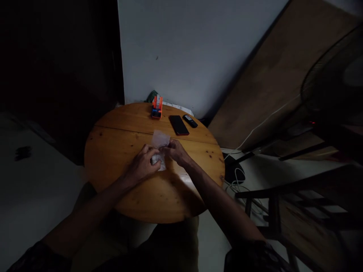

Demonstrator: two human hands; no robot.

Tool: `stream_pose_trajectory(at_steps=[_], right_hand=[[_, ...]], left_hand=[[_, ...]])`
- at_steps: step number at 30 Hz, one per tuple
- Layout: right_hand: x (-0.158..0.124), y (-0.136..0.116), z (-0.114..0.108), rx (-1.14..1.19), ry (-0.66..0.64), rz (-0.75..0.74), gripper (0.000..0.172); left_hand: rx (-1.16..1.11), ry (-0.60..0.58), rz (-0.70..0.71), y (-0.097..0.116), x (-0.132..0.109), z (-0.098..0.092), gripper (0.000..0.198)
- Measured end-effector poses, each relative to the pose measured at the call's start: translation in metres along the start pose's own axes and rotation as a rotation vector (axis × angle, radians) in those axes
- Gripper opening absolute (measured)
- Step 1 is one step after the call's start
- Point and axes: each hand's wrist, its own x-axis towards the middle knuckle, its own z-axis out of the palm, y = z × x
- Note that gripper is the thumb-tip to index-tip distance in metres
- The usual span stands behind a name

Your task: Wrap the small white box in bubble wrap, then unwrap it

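A piece of translucent plastic wrap (160, 138), perhaps bubble wrap, is held low over the middle of the round wooden table (113, 166). My left hand (143, 161) grips its near left part, thumb and fingers curled around it. On the right edge, my right hand (177, 152) pinches the wrap with bent fingers. Whether something lies inside the wrap I cannot tell, since the fingers cover part of it.
Toward the table's back stand an orange and blue tape dispenser (157, 107), a dark smartphone (179, 125) and a small keypad phone (190, 121). A wall rises behind. On the right are a dark wooden chair (272, 211), white cables (238, 181) and a fan (331, 79).
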Motion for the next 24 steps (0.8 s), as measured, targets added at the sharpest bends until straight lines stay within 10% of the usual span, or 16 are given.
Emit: stream_pose_trajectory(at_steps=[7, 11, 18, 24], right_hand=[[-0.025, -0.001, 0.002, -0.351, 0.016, -0.102, 0.010], [-0.048, -0.002, -0.002, -0.669, -0.005, -0.281, 0.021], [-0.073, 0.011, -0.003, -0.946, -0.120, -0.505, 0.042], [-0.068, 0.025, 0.000, -0.960, -0.075, -0.527, 0.037]], left_hand=[[0.099, 0.101, -0.213, 0.001, -0.003, -0.002, 0.046], [-0.040, 0.056, -0.111, -0.009, 0.001, -0.003, 0.070], [-0.143, -0.157, 0.049, -0.010, 0.002, -0.015, 0.022], [-0.119, -0.292, 0.200, -0.027, -0.014, -0.029, 0.057]])
